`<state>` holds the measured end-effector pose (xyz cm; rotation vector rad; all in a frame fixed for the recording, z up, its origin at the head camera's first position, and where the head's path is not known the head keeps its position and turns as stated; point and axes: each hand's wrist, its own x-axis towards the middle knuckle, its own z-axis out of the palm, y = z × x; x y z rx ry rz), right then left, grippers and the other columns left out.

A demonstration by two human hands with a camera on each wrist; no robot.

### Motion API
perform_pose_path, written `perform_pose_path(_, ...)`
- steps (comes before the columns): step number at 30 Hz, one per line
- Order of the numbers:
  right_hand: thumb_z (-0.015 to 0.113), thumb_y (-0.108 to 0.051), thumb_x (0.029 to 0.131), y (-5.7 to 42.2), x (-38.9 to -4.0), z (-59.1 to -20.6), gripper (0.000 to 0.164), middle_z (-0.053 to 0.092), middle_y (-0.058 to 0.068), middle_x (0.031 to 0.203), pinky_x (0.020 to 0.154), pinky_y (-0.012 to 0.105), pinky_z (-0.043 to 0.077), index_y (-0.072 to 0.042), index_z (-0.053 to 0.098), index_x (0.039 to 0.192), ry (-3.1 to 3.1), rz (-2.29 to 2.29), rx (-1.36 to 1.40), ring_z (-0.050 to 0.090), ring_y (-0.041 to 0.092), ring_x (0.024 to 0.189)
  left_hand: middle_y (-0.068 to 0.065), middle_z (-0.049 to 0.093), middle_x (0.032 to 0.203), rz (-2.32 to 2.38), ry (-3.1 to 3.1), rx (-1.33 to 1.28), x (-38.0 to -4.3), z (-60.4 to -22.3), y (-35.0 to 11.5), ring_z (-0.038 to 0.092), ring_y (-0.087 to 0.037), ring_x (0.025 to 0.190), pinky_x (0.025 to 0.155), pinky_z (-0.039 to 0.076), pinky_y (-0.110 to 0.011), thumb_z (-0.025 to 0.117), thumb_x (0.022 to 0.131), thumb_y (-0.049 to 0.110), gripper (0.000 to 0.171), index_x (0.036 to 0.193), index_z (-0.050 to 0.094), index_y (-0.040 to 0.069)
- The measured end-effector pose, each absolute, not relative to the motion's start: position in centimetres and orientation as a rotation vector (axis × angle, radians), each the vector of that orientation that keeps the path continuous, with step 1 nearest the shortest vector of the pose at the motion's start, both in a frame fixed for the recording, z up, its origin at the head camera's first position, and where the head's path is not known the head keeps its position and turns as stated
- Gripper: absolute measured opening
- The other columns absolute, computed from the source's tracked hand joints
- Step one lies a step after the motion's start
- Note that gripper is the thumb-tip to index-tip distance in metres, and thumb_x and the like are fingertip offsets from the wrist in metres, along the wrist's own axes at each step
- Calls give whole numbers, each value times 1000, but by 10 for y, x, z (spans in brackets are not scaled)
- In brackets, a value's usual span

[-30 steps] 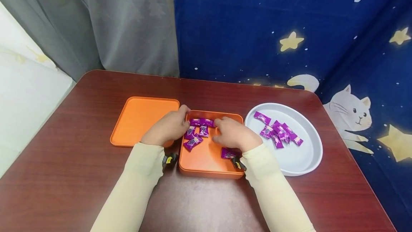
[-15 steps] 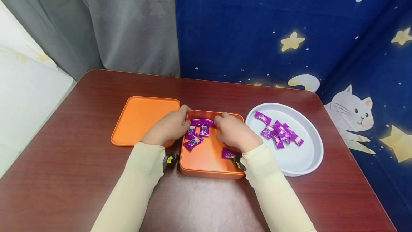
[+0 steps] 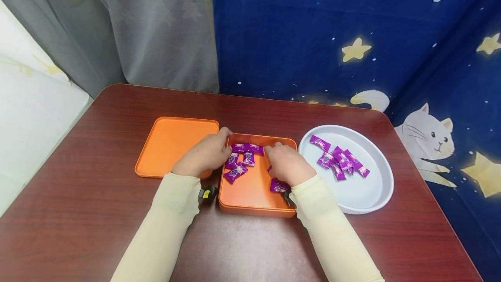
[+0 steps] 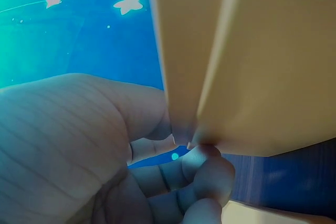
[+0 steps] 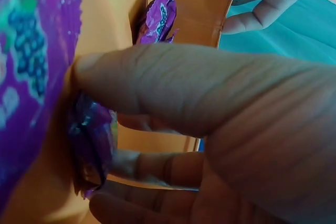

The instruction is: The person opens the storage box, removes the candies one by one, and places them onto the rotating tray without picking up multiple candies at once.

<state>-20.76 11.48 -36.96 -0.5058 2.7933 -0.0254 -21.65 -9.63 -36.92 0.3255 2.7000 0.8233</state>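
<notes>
In the head view an orange box [image 3: 252, 193] stands at the table's middle. My left hand [image 3: 205, 156] grips its left wall near the far corner; the left wrist view has thumb and fingers [image 4: 212, 174] on either side of the wall. Inside the box, my right hand [image 3: 288, 164] pinches a purple-wrapped candy [image 5: 93, 140], mostly hidden from the head view. Another candy [image 3: 277, 186] lies close to the right wrist and looms large in the right wrist view. Several grape-printed candies [image 3: 248, 159] line the box's far and left sides.
An orange lid [image 3: 180, 142] lies flat left of the box, partly behind my left hand. A white oval tray [image 3: 368, 195] with several purple candies [image 3: 341, 160] stands to the right. The brown table [image 3: 78, 195] meets curtains behind.
My right hand has shifted a little right, away from the row of candies at the far side. A bit of purple wrapper now shows beneath it. The left hand keeps its place.
</notes>
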Motion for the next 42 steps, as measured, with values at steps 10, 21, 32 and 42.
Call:
perform_pose_path(10,75,-35,76,115,-212,-375,54,59,11,109,92,42,50,-10,59,121,2802,-95,-517,56,25,94,-11,61,106,813,2703,321,-216,-369,-97,58,-22,89,92,50,-48,53,93,24,44,132,36,10)
perform_pose_path(21,80,-29,69,119,-210,-370,51,54,3,101,94,39,47,-15,61,115,2775,-75,-607,48,20,97,-10,61,106,808,2698,311,-216,-369,-96,58,-21,89,91,50,-47,53,93,24,45,132,35,12)
perform_pose_path(32,77,-23,73,121,-214,-376,37,60,-1,102,97,39,44,-18,63,107,2729,-121,-687,51,19,98,-12,61,111,819,2714,310,-218,-369,-93,58,-23,93,92,50,-48,54,93,23,44,131,37,11)
perform_pose_path(42,79,-27,71,119,-216,-378,44,61,0,97,92,36,48,-16,61,109,2733,-93,-655,53,16,90,-13,61,111,823,2709,314,-218,-370,-94,58,-23,94,93,49,-49,53,93,23,44,131,36,10)
